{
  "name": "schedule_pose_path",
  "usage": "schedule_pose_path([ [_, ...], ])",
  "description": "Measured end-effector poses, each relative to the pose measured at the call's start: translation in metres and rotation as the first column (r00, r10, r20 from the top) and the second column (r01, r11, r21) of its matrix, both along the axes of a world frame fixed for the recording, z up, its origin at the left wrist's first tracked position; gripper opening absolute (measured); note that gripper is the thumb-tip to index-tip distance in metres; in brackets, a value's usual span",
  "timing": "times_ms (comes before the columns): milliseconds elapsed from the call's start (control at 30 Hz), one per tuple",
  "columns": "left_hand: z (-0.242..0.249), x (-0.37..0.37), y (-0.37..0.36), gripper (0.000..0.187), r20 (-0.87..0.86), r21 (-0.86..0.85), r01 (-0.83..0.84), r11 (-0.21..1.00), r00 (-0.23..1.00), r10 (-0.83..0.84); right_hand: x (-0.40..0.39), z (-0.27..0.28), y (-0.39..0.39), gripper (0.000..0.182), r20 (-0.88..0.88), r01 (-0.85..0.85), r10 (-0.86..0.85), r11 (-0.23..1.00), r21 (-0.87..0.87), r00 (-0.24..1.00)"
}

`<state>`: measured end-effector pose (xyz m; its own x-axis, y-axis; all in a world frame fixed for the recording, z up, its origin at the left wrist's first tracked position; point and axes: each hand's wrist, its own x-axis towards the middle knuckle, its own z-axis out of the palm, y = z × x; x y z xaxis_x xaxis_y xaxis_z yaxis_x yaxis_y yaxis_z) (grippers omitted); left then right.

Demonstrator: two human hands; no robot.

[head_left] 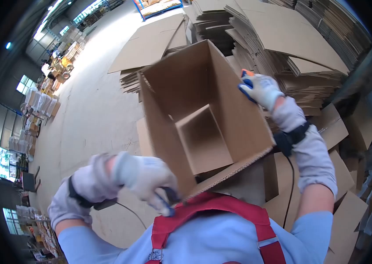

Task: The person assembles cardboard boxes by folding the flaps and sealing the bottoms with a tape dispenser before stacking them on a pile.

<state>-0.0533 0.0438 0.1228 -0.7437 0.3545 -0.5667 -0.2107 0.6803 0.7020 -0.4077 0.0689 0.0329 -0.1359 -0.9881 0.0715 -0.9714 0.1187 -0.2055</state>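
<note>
An open cardboard box (247, 119) is held tilted in front of my chest, its inside facing me. Part of its bottom is unfolded, so a gap and a lighter flap (203, 141) show within. My left hand (151, 180), in a white glove with blue fingertips, is closed at the near left corner of the box, fingers curled on the edge. At the upper right, my right hand (260, 90), gloved alike, lies against the box's outer right side. Its fingers are wrapped round a small orange object (247, 72), mostly hidden, whose kind I cannot make out.
Stacks of flat cardboard sheets (282, 31) stand behind the box and to the right. Loose cardboard pieces (348, 215) lie at the lower right. Concrete floor (93, 97) stretches to the left, with pallets of goods (41, 103) along the wall. A blue rack (157, 9) is far back.
</note>
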Motion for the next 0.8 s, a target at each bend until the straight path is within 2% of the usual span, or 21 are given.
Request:
schedule_pose_path([
  [33, -0.017, -0.016, 0.010, 0.054, 0.201, 0.147, -0.076, 0.986, 0.979, 0.045, 0.008, -0.010, -0.016, 0.037, 0.007, 0.012, -0.013, 1.000, 0.028, 1.000],
  [100, -0.074, -0.031, 0.026, 0.070, -0.036, -0.005, -0.311, 0.950, 0.950, 0.311, 0.026, -0.021, -0.034, 0.039, 0.002, -0.007, 0.007, 0.999, 0.034, 1.000],
  [167, -0.104, -0.066, 0.041, 0.076, -0.095, -0.107, -0.334, 0.936, 0.941, 0.325, 0.044, -0.001, -0.034, 0.040, -0.041, -0.037, 0.038, 0.999, 0.027, 0.998],
  [233, -0.102, -0.090, 0.052, 0.071, -0.040, -0.224, -0.330, 0.917, 0.943, 0.330, 0.051, -0.004, -0.033, 0.039, -0.039, -0.078, 0.081, 0.994, 0.078, 0.996],
  [267, -0.120, -0.091, 0.049, 0.061, -0.073, -0.179, -0.368, 0.912, 0.930, 0.361, 0.048, -0.006, -0.034, 0.039, -0.056, -0.108, 0.112, 0.992, 0.072, 0.992],
  [300, -0.127, -0.091, 0.042, 0.061, -0.076, -0.176, -0.374, 0.911, 0.927, 0.366, 0.046, -0.007, -0.034, 0.039, -0.060, -0.113, 0.118, 0.991, 0.073, 0.991],
  [367, -0.131, -0.090, 0.018, 0.051, 0.047, 0.032, -0.373, 0.927, 0.927, 0.372, 0.044, -0.010, -0.033, 0.039, -0.028, -0.117, 0.119, 0.992, 0.048, 0.993],
  [400, -0.111, -0.096, 0.008, 0.043, 0.144, -0.056, -0.347, 0.936, 0.925, 0.352, 0.043, -0.010, -0.033, 0.039, -0.022, -0.120, 0.121, 0.992, 0.051, 0.992],
  [433, -0.130, -0.091, -0.013, 0.039, 0.330, 0.027, -0.532, 0.846, 0.804, 0.495, 0.042, -0.010, -0.033, 0.038, -0.005, -0.126, 0.127, 0.990, 0.068, 0.992],
  [500, -0.157, -0.082, -0.036, 0.042, 0.414, 0.060, -0.578, 0.814, 0.756, 0.507, 0.043, -0.009, -0.032, 0.038, 0.019, -0.117, 0.116, 0.990, 0.076, 0.993],
  [533, -0.165, -0.087, -0.045, 0.042, 0.416, 0.045, -0.556, 0.830, 0.766, 0.491, 0.047, -0.010, -0.027, 0.037, 0.003, -0.139, 0.139, 0.989, 0.043, 0.990],
  [600, -0.171, -0.104, -0.054, 0.045, 0.529, 0.084, -0.446, 0.891, 0.778, 0.339, 0.047, -0.015, -0.020, 0.035, -0.028, -0.143, 0.143, 0.989, -0.022, 0.989],
  [633, -0.168, -0.115, -0.062, 0.045, 0.516, 0.086, -0.435, 0.896, 0.789, 0.334, 0.045, -0.024, -0.020, 0.035, -0.004, -0.135, 0.135, 0.987, -0.091, 0.991],
  [667, -0.158, -0.127, -0.071, 0.047, 0.515, -0.097, -0.254, 0.962, 0.815, 0.267, 0.048, -0.019, -0.020, 0.035, 0.011, -0.134, 0.135, 0.990, -0.051, 0.991],
  [700, -0.151, -0.136, -0.078, 0.049, 0.525, -0.278, -0.061, 0.959, 0.826, 0.204, 0.052, -0.012, -0.023, 0.036, 0.024, -0.136, 0.136, 0.991, -0.012, 0.990],
  [733, -0.183, -0.141, -0.090, 0.054, 0.435, -0.262, 0.085, 0.961, 0.899, 0.039, 0.056, -0.010, -0.026, 0.036, 0.043, -0.140, 0.140, 0.990, 0.002, 0.989],
  [767, -0.169, -0.138, -0.077, 0.058, 0.253, -0.520, 0.166, 0.838, 0.967, -0.035, 0.058, -0.017, -0.030, 0.036, 0.007, -0.145, 0.146, 0.989, -0.034, 0.989],
  [800, -0.179, -0.137, -0.073, 0.058, 0.242, -0.553, 0.173, 0.815, 0.969, -0.042, 0.061, -0.016, -0.029, 0.035, 0.011, -0.142, 0.142, 0.988, -0.055, 0.990],
])
